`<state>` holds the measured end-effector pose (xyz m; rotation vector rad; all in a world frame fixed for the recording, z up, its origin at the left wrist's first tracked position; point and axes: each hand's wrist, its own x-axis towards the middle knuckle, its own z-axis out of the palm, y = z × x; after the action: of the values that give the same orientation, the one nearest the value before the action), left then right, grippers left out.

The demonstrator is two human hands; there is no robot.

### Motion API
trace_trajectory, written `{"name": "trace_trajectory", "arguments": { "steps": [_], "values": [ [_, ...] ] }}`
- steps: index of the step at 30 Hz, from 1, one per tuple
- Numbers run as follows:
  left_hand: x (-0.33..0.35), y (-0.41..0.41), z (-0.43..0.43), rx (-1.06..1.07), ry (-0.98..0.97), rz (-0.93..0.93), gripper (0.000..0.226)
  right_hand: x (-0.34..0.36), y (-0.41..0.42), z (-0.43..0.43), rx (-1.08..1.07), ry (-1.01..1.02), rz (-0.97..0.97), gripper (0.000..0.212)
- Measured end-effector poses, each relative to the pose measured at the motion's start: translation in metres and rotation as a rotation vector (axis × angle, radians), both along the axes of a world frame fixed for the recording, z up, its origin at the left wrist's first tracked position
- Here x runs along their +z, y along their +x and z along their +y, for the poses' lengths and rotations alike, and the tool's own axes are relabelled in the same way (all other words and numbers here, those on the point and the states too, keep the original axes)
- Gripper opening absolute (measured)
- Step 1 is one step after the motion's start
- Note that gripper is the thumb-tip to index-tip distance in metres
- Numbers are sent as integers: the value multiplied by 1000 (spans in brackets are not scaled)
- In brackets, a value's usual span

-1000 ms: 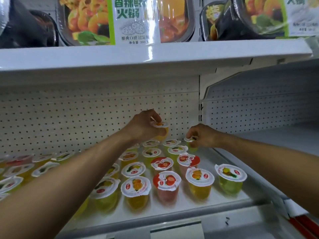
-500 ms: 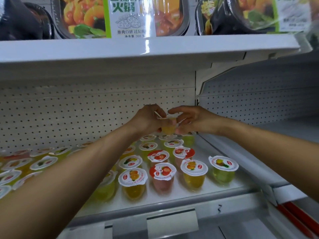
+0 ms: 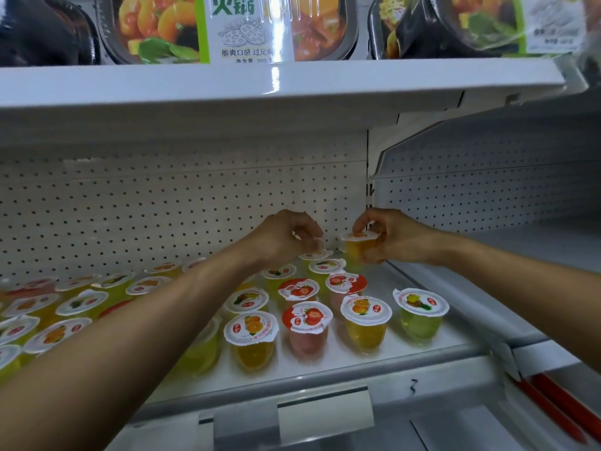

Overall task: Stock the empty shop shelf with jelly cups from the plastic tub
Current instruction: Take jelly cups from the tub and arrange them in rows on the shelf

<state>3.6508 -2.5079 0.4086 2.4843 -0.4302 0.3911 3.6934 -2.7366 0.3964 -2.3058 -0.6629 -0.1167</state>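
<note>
- Stocking looks well along: the shelf [image 3: 383, 362] carries rows of jelly cups [image 3: 366, 310] from its left end almost to its right wall, front to back.
- What seems left: seating the cup in hand, then filling the gap along the right side. The plastic tub is out of view, so I cannot tell how much stock remains.
- The right hand [image 3: 400, 239] pinches one orange jelly cup [image 3: 357, 249] by lid and base, upright, raised over the back right corner just above the rearmost cups.
- The left hand [image 3: 283, 237] hangs beside it, fingers curled; whether it holds anything I cannot tell.
- Count: ten standing cups right of the left forearm, three with red lids; at least a dozen more to its left, some hidden by that arm.
- Above, at least three packaged meals [image 3: 227, 27] sit on the upper shelf [image 3: 292, 83].
</note>
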Motion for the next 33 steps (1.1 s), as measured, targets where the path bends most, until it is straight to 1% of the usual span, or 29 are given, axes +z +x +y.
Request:
{"name": "trace_trajectory", "arguments": {
  "steps": [5,8,15,18,21,25,29,33],
  "values": [
    [-9,2,1,-40,106,56,12,-14,7,-4,-4,-117,79,47],
    [-10,3,1,-44,141,50,14,-21,11,-4,19,-129,127,47],
    [-11,0,5,-9,189,38,19,-27,16,-6,-5,-157,132,47],
    [-11,-6,7,17,254,-1,24,-24,12,-7,-33,-223,107,48],
    [-8,-21,6,58,325,-80,26,-17,1,-11,-82,-331,0,40],
    [1,-58,0,141,420,-223,30,-2,-36,-20,-158,-327,-217,38],
    [-1,-115,-12,180,388,-397,34,3,-96,-25,-160,-346,-523,30],
    [-24,-182,-14,219,315,-518,30,-10,-157,-28,-121,-315,-688,24]
  ]
}}
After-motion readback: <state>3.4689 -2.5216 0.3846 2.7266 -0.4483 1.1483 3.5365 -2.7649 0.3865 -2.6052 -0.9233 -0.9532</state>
